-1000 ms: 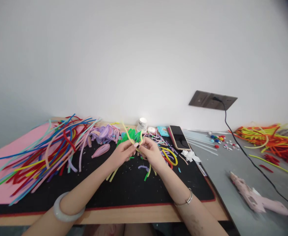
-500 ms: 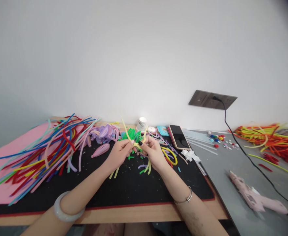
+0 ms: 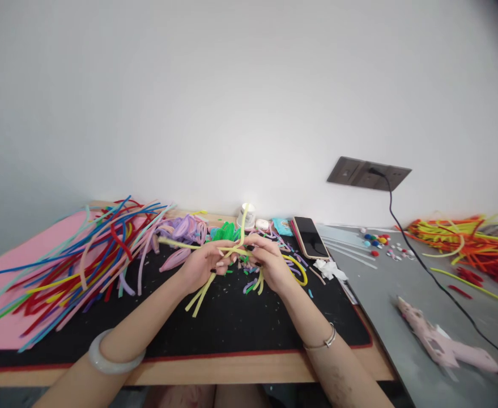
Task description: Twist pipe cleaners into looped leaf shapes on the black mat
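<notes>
Pale yellow pipe cleaners (image 3: 233,250) cross each other between my two hands. My left hand (image 3: 206,263) has its fingers closed on them, and one strand runs out leftward over the back of the fingers. Two yellow ends (image 3: 200,296) hang below that hand. My right hand (image 3: 268,262) pinches the same bundle from the right, with one strand standing up beside its fingertips and short ends hanging below. Green pipe cleaners (image 3: 225,231) lie just behind the hands.
Many coloured pipe cleaners (image 3: 99,249) are heaped on the left. A paper cup (image 3: 247,217), a phone (image 3: 310,237) and crumpled tissue (image 3: 329,268) lie behind and to the right. A pink glue gun (image 3: 442,340) with its cable rests on the grey surface (image 3: 376,300).
One yellow strand now stretches out leftward across my left hand, and another stands more upright between the hands. My left hand has shifted slightly left, its fingers turned differently.
</notes>
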Demonstrator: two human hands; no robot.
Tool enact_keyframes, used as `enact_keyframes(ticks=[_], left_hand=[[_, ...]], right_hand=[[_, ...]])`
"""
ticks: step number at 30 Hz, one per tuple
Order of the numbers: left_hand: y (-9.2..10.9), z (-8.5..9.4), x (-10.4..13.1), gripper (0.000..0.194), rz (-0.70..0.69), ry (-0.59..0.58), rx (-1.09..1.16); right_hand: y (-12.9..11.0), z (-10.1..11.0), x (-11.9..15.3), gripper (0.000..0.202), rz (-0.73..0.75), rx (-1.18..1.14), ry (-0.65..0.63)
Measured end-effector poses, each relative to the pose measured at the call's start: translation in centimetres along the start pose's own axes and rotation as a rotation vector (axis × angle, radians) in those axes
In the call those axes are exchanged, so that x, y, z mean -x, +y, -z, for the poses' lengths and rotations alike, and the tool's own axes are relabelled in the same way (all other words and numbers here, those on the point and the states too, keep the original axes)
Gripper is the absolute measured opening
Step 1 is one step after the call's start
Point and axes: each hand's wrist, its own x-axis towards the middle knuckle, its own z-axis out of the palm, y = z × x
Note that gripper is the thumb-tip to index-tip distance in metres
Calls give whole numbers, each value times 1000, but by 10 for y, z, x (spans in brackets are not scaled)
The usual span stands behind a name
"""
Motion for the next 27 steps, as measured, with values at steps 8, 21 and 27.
enact_keyframes(ticks=[8, 21, 27], left_hand=[[9, 5, 8, 33, 122, -32, -41], [10, -1, 2, 31, -14, 44, -597], [11, -5, 3, 34, -65, 59, -704]], right_hand=[[2, 5, -2, 18, 7, 38, -37], [2, 7, -3, 30, -59, 343, -19], [1, 9, -2, 20, -161, 490, -79]])
